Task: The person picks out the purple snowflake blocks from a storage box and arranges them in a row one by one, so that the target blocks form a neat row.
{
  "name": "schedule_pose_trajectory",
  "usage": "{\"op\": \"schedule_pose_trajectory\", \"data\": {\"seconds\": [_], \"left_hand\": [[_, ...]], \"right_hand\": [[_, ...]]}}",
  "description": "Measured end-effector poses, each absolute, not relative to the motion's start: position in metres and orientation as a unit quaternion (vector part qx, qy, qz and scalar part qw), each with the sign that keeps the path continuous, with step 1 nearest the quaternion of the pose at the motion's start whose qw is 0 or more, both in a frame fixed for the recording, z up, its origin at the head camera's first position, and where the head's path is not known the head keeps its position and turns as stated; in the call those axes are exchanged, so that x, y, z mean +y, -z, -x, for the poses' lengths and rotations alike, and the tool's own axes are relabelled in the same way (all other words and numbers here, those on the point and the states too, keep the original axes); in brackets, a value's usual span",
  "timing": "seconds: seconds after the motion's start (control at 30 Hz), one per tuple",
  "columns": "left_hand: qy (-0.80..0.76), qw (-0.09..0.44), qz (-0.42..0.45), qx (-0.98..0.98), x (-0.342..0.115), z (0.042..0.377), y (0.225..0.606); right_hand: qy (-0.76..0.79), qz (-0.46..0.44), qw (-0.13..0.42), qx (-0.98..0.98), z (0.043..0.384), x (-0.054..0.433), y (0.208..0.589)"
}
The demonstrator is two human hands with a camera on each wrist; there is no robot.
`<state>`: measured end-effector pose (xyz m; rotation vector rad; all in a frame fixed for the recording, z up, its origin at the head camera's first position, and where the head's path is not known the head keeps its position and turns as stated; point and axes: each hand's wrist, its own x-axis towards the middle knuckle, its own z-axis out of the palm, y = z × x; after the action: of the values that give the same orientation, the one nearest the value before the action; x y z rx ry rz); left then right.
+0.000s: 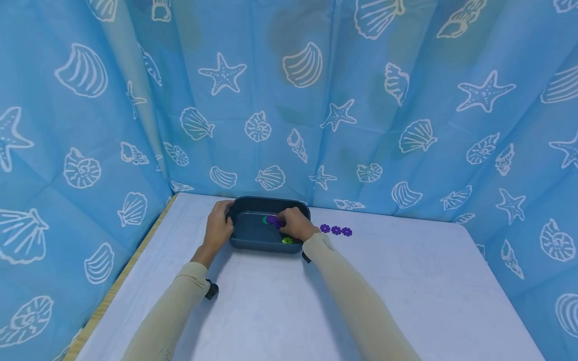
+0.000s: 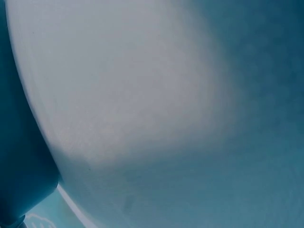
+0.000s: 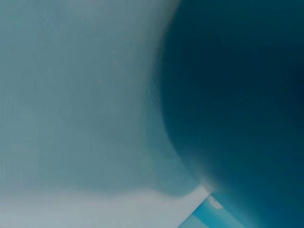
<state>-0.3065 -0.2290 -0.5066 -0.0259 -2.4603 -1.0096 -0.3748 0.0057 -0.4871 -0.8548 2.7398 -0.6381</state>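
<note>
Beige sleeves [image 1: 356, 291] come nearest, reaching forward over a white-topped table [image 1: 280, 301] to a dark blue-grey tray [image 1: 262, 246]. Left hand [image 1: 218, 228]: curled round the tray's left end. Right hand [image 1: 295, 224]: inside the tray's right half, fingertips drawn narrow and, as far as I can judge from where I stand, pinching a purple piece [image 1: 273, 220]; whether more than one, I cannot tell. Green piece [image 1: 265, 220] just left of the purple, contact unclear; yellow-green piece [image 1: 287, 240] by the near wall, close to the right hand. Three flower-shaped purple pieces [image 1: 336, 230] sit in a short row on the table, right of the tray. Both wrist views: blur, no fingers seen.

Judgement: the step looks like separating purple from green by fingertip. Best done taking each piece at its rim, left hand bracing the tray against sliding, then lifting well over the wall; a hurried pinch could drag the green one along
</note>
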Motion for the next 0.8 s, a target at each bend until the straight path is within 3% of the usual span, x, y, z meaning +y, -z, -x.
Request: {"op": "schedule_pose_trajectory", "data": {"seconds": [0.4,0.8], "left_hand": [[0.374,0.234,0.008,-0.897,-0.225,0.308,0.509],[0.373,0.239,0.016,-0.896,-0.229,0.306,0.506]], "right_hand": [[0.211,0.267,0.101,0.935,0.374,0.006,0.487],[0.312,0.298,0.037,0.901,0.380,0.020,0.477]]}}
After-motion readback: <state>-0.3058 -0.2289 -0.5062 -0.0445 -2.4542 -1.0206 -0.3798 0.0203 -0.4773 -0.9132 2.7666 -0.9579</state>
